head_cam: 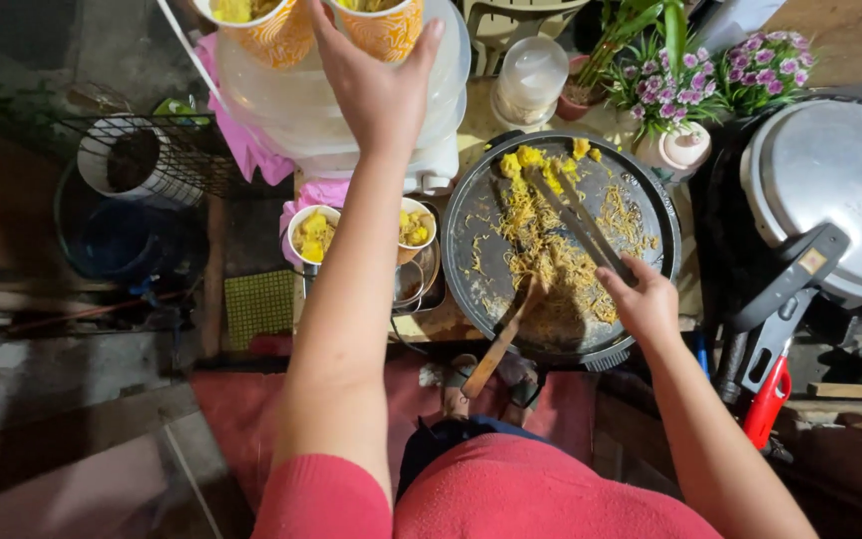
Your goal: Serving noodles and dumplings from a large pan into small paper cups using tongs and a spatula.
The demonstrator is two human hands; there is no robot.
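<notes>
Overhead view from the head camera. At the bottom centre of the frame lies the person's red garment, from which both bare arms extend upward.

The right arm rises from the lower right corner, bent slightly inward. The right hand (641, 299), at centre right, is closed around the near ends of a pair of metal tongs (576, 222); the tongs run diagonally up and left, their tips over the yellow noodles (551, 265) spread across a round dark griddle pan (471, 225) in the middle of the frame. A wooden spatula (501, 339) leans against the pan's near edge, its handle pointing toward the bottom of the frame, touched by neither hand.

The left arm runs nearly straight from the lower centre to the top of the frame, passing over two small white bowls (311, 235) of yellow food that stand just left of the pan on the desk (431, 324). The left hand (376, 85), at upper centre, is spread moderately wide, fingers and thumb wrapped against the near side of an orange patterned paper cup (386, 30); a second such cup (271, 35) stands just to its left. Both cups rest on stacked translucent plastic lids (281, 110).

At the right edge sits a metal pressure cooker (830, 180) with a black handle. At upper right, pink flowers (690, 80) grow in pots. At left, a wire basket (152, 150).
</notes>
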